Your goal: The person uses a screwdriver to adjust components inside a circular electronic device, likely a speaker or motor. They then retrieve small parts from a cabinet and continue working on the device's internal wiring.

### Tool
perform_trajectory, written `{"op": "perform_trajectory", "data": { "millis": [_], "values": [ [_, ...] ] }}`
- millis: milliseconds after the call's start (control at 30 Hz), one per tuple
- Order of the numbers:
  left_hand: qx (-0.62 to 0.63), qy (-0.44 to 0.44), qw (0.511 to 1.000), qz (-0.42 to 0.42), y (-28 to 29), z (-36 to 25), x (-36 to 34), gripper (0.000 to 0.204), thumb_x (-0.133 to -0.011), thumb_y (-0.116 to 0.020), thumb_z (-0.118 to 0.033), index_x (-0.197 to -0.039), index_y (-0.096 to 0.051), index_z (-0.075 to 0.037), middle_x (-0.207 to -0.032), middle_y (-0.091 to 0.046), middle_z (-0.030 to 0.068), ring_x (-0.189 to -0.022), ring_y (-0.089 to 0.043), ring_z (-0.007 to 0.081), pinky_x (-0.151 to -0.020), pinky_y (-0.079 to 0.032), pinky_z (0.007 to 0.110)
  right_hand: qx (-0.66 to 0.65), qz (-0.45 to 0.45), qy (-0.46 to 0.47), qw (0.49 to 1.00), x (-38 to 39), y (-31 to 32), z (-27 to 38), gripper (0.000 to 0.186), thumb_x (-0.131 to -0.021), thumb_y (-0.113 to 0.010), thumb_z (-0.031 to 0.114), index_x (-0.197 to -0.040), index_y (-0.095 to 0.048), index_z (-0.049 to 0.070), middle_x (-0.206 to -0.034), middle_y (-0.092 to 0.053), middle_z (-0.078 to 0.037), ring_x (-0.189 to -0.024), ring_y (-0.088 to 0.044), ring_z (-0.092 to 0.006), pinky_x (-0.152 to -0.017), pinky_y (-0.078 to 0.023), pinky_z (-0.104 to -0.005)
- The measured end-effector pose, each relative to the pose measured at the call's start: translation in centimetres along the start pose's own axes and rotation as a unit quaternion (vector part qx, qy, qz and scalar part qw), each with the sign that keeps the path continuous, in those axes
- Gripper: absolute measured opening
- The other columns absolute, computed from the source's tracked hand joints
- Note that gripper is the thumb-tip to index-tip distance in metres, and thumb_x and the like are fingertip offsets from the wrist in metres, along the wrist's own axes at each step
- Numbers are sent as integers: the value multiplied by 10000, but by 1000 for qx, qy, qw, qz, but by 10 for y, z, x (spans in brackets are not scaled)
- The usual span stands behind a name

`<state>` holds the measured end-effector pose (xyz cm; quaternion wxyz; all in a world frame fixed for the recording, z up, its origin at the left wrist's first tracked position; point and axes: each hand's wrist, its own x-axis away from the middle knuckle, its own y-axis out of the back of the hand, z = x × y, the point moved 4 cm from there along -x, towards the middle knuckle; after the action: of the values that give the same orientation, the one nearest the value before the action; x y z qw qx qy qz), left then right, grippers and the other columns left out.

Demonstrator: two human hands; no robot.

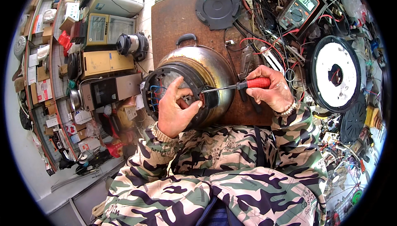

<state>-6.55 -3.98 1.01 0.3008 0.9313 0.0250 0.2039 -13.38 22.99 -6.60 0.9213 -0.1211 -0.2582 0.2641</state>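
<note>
Head cam: the metal pot (215, 67) is lying on its side on the brown bench (173, 25), black base ring (188, 75) facing left. My right hand (273, 91) has its grip wrapped round a red-handled screwdriver (242, 85), tip right by a black block (212, 98). Left hand (175, 108) is over the ring, can't tell if that grip's pinching anything.

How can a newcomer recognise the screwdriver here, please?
Find the brown table, then the metal pot lying sideways on it. At the pot's right, the right grip holds the screwdriver, pointing left toward the black ring. Its red handle sets it apart from both.
</note>
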Motion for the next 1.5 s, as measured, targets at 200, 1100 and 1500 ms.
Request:
{"op": "perform_trajectory", "data": {
  "millis": [200, 1100, 1500],
  "values": [
    [-20, 43, 997, -53, -7, -13, 4, 809, -735, -807, -53, -1439, -428, 68, -998, -737, 138, -654, -636, 105, -631, -526, 244, 8, -14, 5, 1000, 3, -2, 6, 249, -856, -769, 29, -1062, -631, 9, -794, -629, -2, -645, -566, -61, -588, -477, -234],
    [-107, 32, 994, 17, -5, -12, -8, 815, -776, -780, -63, -1431, -349, 161, -1055, -681, 201, -796, -692, 156, -690, -558, 271, -31, -18, 76, 996, -1, 5, -12, 174, -838, -754, -76, -935, -662, 34, -827, -643, 21, -769, -596, -53, -698, -492, -232],
    [-71, 37, 997, -3, -5, -10, -7, 819, -749, -806, -104, -1412, -397, 149, -1055, -700, 222, -768, -710, 177, -697, -566, 292, 6, -11, -14, 1000, -3, 0, 12, 247, -933, -758, 203, -993, -683, -25, -655, -583, 9, -490, -509, -66, -479, -413, -222]
  ]
}}
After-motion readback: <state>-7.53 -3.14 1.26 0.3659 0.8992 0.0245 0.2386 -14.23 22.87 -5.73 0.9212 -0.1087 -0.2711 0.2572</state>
